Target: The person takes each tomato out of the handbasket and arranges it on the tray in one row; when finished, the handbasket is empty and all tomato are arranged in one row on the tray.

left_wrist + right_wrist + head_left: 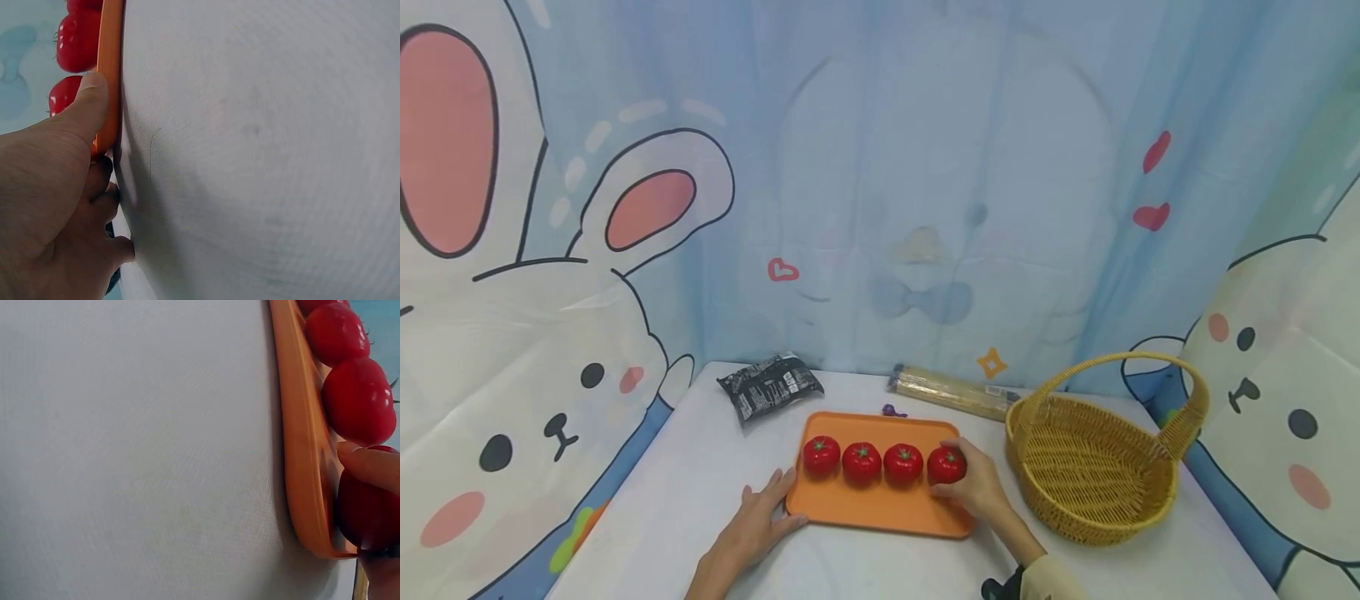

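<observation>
Four red tomatoes would be several, and they stand in a row on an orange tray (880, 512). My right hand (976, 482) grips the rightmost tomato (945, 467) between thumb and fingers, at the tray's right side. In the right wrist view the thumb lies across that tomato (369, 509), beside its neighbour (359, 403). At the tray's lower left corner, my left hand (752, 529) holds the rim. The left wrist view has the thumb on the tray's edge (110, 56) and the other fingers bent beside the corner, their tips partly hidden.
A yellow wicker basket (1097, 525) with a tall handle stands right of the tray. Behind are a black packet (771, 386), a small purple object (891, 411) and a long gold-coloured wrapped bundle (951, 392). A printed curtain (865, 167) hangs along the white table's back edge.
</observation>
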The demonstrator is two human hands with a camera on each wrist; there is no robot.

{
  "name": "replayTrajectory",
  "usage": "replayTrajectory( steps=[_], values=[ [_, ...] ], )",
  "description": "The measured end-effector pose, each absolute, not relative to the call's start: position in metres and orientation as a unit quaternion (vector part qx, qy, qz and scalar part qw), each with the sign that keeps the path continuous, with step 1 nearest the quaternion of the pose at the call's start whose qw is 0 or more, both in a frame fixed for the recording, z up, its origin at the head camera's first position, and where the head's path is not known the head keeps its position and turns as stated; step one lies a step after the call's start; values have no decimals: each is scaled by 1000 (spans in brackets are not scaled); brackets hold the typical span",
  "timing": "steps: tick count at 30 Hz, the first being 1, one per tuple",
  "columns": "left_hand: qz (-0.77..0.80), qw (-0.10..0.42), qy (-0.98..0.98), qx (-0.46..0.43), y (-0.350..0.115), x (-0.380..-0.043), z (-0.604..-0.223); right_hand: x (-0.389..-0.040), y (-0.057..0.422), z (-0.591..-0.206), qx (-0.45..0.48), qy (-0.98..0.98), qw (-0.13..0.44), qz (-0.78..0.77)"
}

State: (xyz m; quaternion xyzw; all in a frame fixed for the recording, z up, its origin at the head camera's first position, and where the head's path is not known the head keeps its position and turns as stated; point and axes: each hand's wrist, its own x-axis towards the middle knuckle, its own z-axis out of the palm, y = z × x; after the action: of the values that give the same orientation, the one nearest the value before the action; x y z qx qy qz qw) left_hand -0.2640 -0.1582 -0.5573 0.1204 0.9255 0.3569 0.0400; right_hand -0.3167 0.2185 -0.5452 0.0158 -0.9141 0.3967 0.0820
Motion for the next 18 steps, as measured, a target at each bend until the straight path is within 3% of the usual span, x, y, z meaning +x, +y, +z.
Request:
replayTrajectory(
  steps=[18],
  values=[
    [360, 27, 925, 122, -159, -266, -555, -328, 213, -548, 41, -913, 91, 395]
  ],
)
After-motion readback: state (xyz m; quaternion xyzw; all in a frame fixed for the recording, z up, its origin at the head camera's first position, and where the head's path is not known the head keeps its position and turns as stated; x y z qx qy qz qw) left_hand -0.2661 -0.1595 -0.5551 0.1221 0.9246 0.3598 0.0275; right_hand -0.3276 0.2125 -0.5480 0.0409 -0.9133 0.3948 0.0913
